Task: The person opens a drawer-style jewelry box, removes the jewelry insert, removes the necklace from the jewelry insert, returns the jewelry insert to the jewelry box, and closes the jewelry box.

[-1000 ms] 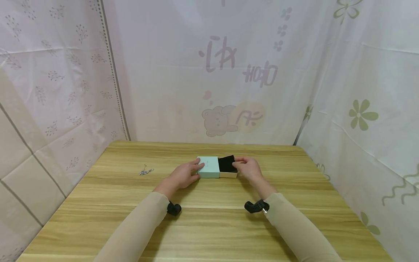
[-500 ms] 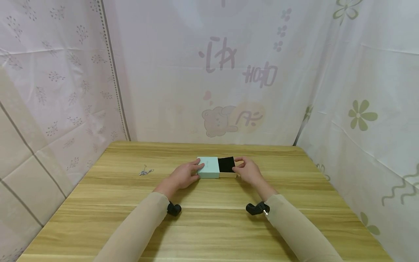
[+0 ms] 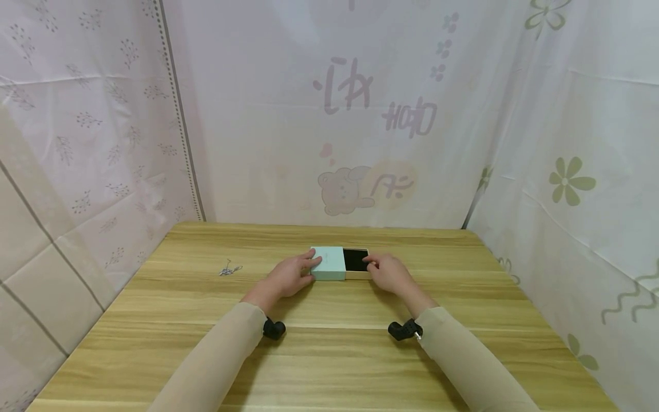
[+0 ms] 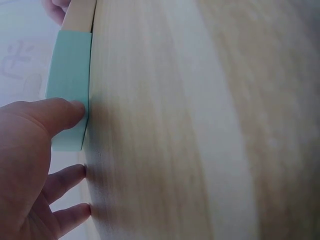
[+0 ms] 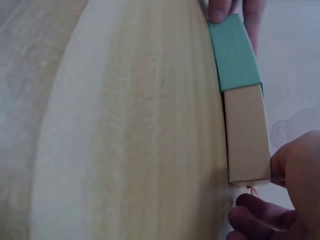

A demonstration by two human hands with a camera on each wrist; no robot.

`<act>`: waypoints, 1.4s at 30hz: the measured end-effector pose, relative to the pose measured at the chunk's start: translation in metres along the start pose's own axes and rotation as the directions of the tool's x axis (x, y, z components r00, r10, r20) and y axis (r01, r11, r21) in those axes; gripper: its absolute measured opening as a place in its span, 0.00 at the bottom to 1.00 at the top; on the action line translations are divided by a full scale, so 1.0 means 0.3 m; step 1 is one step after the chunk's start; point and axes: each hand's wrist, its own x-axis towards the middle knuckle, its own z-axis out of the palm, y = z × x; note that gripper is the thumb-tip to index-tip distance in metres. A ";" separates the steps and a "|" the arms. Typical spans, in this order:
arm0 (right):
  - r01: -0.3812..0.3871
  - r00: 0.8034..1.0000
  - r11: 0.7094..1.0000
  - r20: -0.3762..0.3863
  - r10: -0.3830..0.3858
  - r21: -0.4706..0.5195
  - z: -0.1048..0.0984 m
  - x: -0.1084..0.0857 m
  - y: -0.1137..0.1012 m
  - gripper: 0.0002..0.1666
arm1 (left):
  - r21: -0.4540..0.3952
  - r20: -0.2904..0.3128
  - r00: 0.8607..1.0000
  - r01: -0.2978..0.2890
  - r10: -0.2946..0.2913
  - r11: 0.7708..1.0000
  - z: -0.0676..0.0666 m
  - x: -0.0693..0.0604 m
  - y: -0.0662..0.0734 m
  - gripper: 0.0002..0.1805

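A mint-green box sleeve (image 3: 328, 263) lies on the table, with a tan drawer (image 3: 357, 275) pulled partly out of its right side. Inside the drawer lies a black pad (image 3: 355, 260), flat. My left hand (image 3: 286, 276) grips the sleeve's left end; in the left wrist view its thumb presses the front of the sleeve (image 4: 69, 75). At the drawer's right end is my right hand (image 3: 390, 273), its fingertips on the pad's right edge. The right wrist view shows the thumb against the end of the drawer (image 5: 247, 135) and the other fingers curled below it.
On the wooden table (image 3: 329, 366), a small heap of silvery chain (image 3: 226, 270) lies left of the left hand. Printed curtains (image 3: 257, 143) stand behind the table and on both sides. Each wrist carries a black camera.
The black pad, tilted up earlier at its right side, has sunk flat into the drawer. My right hand's fingers have shifted from the drawer's far right corner onto the pad's edge. My left hand stays put.
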 end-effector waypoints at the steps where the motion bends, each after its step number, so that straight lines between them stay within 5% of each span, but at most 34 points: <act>1: 0.009 1.000 1.000 0.005 -0.009 -0.023 0.000 0.000 -0.001 0.25 | -0.001 -0.004 1.000 -0.006 0.006 1.000 -0.002 -0.002 0.002 0.34; 6: 0.029 0.999 0.998 0.025 -0.027 -0.056 0.000 0.006 0.004 0.26 | -0.005 -0.007 1.000 -0.022 0.022 1.000 -0.007 -0.009 0.007 0.34; 13: -0.002 0.997 0.999 0.072 -0.002 0.051 -0.007 0.012 0.020 0.26 | 0.001 -0.009 1.000 -0.017 0.017 1.000 -0.009 -0.016 0.011 0.33; 20: -0.035 0.999 0.988 0.003 0.035 0.148 -0.031 0.005 0.022 0.25 | -0.002 0.000 1.000 -0.002 0.002 1.000 -0.009 -0.015 0.012 0.33; 25: -0.041 0.997 0.988 -0.053 0.049 0.150 -0.045 0.013 0.028 0.26 | -0.003 -0.002 1.000 0.002 -0.002 1.000 -0.009 -0.014 0.012 0.33; 42: -0.059 0.998 0.991 0.017 0.058 0.120 -0.032 0.033 0.033 0.15 | -0.014 -0.004 1.000 -0.003 0.003 1.000 -0.011 -0.012 0.014 0.33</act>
